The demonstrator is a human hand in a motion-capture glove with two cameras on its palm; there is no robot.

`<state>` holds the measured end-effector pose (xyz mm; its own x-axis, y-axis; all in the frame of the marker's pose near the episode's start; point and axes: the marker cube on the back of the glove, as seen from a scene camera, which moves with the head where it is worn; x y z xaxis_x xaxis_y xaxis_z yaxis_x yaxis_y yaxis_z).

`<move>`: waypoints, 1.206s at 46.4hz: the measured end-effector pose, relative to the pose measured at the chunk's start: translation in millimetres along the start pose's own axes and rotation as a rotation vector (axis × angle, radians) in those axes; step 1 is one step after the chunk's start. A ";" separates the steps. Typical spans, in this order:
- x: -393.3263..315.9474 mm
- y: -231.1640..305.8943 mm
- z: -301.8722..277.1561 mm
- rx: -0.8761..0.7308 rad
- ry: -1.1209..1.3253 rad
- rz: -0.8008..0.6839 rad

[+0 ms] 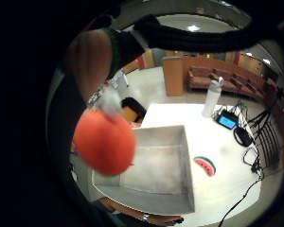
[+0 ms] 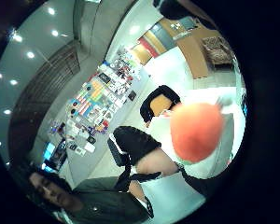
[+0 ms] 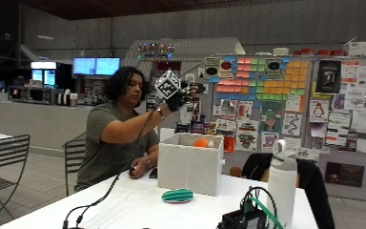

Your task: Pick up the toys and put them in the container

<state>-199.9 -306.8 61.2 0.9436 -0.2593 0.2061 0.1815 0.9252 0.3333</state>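
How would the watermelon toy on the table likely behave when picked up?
The watermelon toy lies flat on the table, so it probably won't roll. It looks like a small, soft, rounded slice, likely light and slightly squashy. Its low profile may need a pinch at the edge.

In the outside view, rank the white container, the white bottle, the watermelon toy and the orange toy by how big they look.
1. white container
2. white bottle, though it stands nearer the camera, so its rank is unsure
3. watermelon toy
4. orange toy, only partly visible above the container's rim

Matt fabric container [image 3: 189, 167], plush orange toy [image 1: 105, 142]
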 end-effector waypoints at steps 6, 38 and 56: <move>40.7 19.8 -13.9 0.028 -0.075 0.285; 285.7 233.4 183.7 -0.421 0.368 0.745; 282.7 249.2 142.3 -0.123 0.540 0.545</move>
<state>72.6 -188.9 333.4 0.9068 0.3832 -0.1759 -0.3476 0.9155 0.2025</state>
